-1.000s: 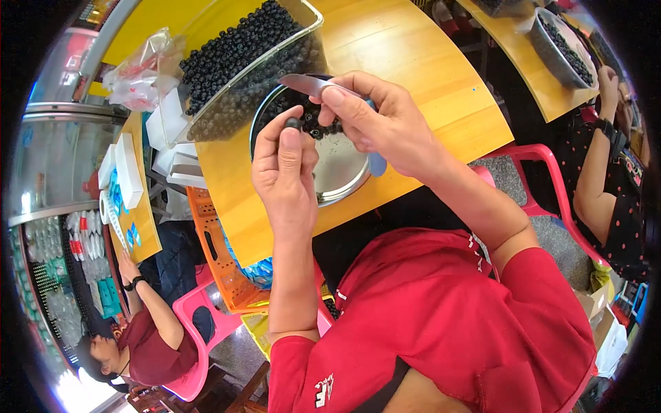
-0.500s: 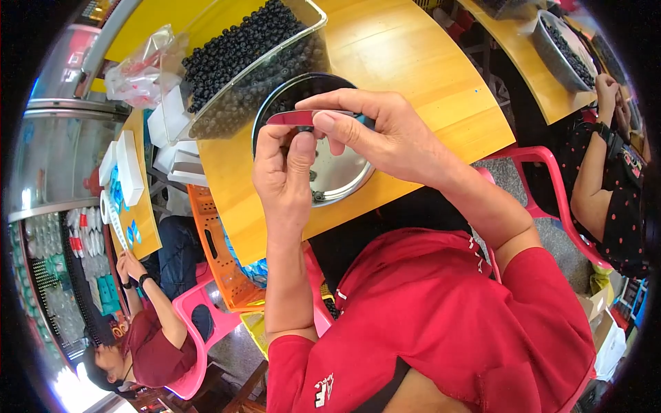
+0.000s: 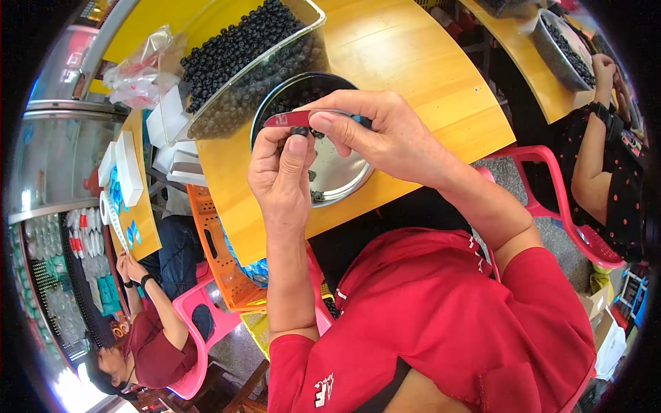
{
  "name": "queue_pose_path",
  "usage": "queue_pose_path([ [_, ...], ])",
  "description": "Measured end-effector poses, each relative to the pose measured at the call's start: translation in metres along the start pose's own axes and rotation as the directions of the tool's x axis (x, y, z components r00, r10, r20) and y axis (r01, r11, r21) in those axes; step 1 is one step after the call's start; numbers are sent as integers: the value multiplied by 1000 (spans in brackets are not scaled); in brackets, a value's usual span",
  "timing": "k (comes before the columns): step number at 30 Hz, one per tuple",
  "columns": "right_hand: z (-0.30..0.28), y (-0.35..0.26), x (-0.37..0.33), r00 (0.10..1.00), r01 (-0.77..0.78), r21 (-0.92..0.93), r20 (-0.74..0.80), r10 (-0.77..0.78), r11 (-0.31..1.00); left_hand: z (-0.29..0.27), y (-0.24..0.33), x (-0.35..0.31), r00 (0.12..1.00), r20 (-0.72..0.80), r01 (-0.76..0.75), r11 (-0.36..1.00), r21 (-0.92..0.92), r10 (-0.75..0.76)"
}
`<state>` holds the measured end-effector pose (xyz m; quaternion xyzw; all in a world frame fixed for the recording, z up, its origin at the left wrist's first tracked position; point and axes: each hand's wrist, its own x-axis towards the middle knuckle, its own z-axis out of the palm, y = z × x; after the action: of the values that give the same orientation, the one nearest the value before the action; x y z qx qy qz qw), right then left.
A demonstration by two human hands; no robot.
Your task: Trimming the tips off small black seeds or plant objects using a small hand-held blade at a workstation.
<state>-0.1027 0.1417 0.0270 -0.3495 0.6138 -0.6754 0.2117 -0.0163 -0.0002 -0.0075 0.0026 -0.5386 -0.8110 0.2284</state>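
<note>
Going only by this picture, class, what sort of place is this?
Probably a small workshop: a tub of dark round pieces stands on the table, a co-worker sits at another table, and packets line the left side.

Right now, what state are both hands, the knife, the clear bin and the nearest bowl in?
Left hand: pinching one dark bead-like piece.
Right hand: gripping the knife.
Knife: blade bare, close to the piece; contact unclear.
Clear plastic bin: uncovered, partly filled.
Silvery bowl: uncovered, partly filled.
</note>
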Motion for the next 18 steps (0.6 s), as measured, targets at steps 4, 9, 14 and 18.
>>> queue_pose_path([
  [4,-1,11,3,997,67,-38,-36,-68,997,-2,-1,2,999,39,-34,999,34,33],
  [9,-3,13,2,998,-18,75,-63,22,997,5,6,5,992,-24,126,991,-33,-127],
  [14,-17,10,1,989,-52,134,-133,70,990,-26,23,26,938,-89,343,937,71,-337],
  [18,-23,11,0,986,-73,145,-137,93,987,-41,34,37,912,37,252,632,733,-408],
])
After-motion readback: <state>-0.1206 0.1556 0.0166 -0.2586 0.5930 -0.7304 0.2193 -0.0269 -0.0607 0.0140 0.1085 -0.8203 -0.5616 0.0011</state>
